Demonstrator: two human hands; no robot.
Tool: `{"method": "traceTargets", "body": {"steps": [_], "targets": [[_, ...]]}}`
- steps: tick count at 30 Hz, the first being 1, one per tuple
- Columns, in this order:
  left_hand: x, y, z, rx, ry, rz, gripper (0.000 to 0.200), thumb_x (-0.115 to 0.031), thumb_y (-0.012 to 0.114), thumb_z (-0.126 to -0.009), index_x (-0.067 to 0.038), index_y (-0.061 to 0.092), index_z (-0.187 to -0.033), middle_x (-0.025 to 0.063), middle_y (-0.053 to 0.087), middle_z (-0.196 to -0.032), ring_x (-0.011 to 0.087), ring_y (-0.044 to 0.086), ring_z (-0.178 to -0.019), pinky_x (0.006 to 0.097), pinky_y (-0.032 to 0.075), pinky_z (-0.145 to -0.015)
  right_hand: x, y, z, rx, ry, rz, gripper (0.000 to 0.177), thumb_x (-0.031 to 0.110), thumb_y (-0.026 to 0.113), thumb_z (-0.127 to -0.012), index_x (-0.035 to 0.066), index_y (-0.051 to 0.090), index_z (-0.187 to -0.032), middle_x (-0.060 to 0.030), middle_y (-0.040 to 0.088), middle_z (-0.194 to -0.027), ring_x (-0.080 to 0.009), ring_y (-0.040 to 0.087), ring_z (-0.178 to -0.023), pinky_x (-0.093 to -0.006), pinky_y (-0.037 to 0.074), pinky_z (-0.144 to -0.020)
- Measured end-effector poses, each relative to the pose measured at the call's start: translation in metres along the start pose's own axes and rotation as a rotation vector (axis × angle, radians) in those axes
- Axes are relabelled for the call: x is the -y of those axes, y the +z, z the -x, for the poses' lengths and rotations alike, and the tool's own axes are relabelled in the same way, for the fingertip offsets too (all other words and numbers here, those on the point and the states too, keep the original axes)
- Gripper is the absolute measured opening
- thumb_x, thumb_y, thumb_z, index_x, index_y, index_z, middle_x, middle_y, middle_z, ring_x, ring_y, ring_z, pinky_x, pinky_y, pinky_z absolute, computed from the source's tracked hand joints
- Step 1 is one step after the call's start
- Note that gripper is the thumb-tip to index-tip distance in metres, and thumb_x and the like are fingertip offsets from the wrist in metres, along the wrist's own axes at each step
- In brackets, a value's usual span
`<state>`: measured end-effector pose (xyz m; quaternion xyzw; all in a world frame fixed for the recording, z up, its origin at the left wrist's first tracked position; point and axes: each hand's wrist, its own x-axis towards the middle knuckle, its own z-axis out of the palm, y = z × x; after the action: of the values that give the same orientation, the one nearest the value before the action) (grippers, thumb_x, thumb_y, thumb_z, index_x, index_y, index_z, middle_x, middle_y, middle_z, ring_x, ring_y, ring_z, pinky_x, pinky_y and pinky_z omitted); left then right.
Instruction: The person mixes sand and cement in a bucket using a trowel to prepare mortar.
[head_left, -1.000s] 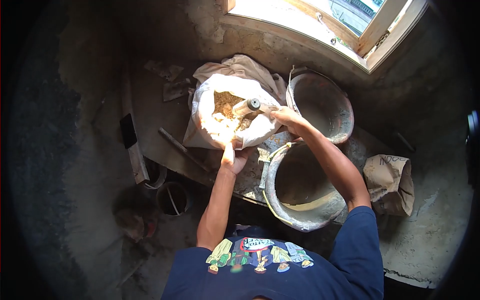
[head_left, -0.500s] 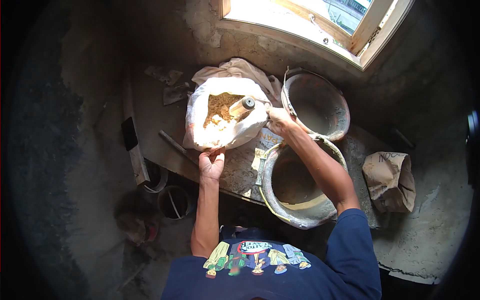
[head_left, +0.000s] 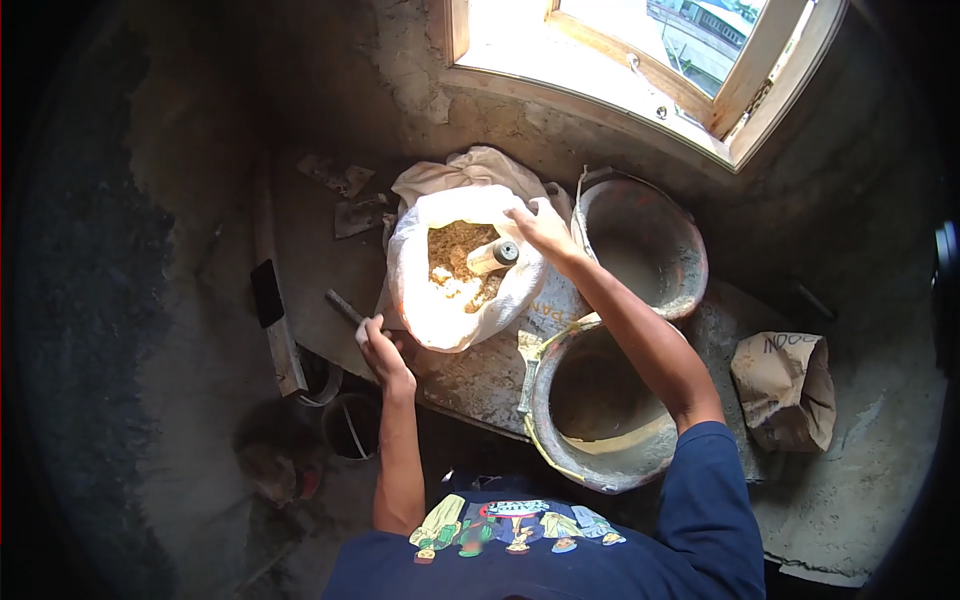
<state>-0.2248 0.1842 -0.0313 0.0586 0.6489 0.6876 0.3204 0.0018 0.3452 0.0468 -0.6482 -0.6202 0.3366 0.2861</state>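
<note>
A white sack (head_left: 420, 312) stands with its mouth rolled outward, holding brown, crumbly material (head_left: 452, 245). In it lies a pale, see-through bottle-like piece (head_left: 487, 260) with a dark round end. My right hand (head_left: 548, 232) is at the sack's upper right rim, its fingers stretched out over the white cloth. My left hand (head_left: 384, 355) is beside the sack's lower left side, fingers spread and apart from the rim. A thin rod (head_left: 343, 306) ends close to those fingers.
Two large mortar-stained buckets (head_left: 543, 400) stand to the right of the sack, one behind the other. Farther right is a crumpled brown paper bag (head_left: 782, 388). A wooden plank (head_left: 286, 362) bearing a dark flat object (head_left: 267, 293) lies left. An open window (head_left: 600, 95) is above.
My left hand has let go of the sack's near rim and moved left and down. My right hand has loosened at the right rim and shifted along it. The view has tilted slightly.
</note>
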Motion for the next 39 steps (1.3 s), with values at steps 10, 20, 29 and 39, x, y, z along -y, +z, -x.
{"method": "traceTargets", "body": {"steps": [10,20,29,39], "targets": [[-0.023,0.07,-0.095,0.411,0.585,-0.934,0.026,-0.025,0.071,-0.076,0.0,0.066,-0.084,0.0199,0.065,-0.08,0.0319,0.064,-0.077,0.0389,0.05,-0.073,-0.014,0.043,-0.084,0.109,0.068,-0.604,0.025,0.018,0.058,-0.086,-0.006,0.064,-0.081,-0.0135,0.065,-0.077,-0.0198,0.061,-0.068,-0.0345,0.047,-0.059],[-0.007,0.052,-0.187,0.909,-0.762,0.343,0.034,-0.024,0.047,-0.081,0.005,0.063,-0.092,0.0156,0.068,-0.089,0.0254,0.066,-0.077,0.0387,0.056,-0.072,-0.037,0.024,-0.112,0.238,0.268,-0.033,0.034,0.022,0.05,-0.087,-0.007,0.063,-0.097,-0.0163,0.065,-0.091,-0.0229,0.062,-0.083,-0.0411,0.046,-0.062],[-0.076,0.096,-0.105,0.612,0.56,-0.967,0.046,-0.039,0.061,-0.082,0.004,0.061,-0.097,0.025,0.064,-0.09,0.0366,0.062,-0.087,0.0432,0.049,-0.075,-0.002,0.031,-0.103,0.382,-0.495,0.414,0.047,0.05,0.071,-0.075,0.006,0.067,-0.09,-0.0171,0.066,-0.08,-0.0324,0.065,-0.075,-0.0388,0.049,-0.066],[-0.025,0.124,-0.199,1.226,-0.774,0.179,0.039,-0.029,0.051,-0.094,0.006,0.061,-0.11,0.0134,0.066,-0.105,0.0244,0.064,-0.094,0.037,0.05,-0.088,-0.011,0.047,-0.142,0.535,0.254,-0.434,0.016,0.017,0.059,-0.083,0.002,0.065,-0.08,-0.0068,0.062,-0.072,-0.0164,0.054,-0.056,-0.0347,0.045,-0.051]]}}
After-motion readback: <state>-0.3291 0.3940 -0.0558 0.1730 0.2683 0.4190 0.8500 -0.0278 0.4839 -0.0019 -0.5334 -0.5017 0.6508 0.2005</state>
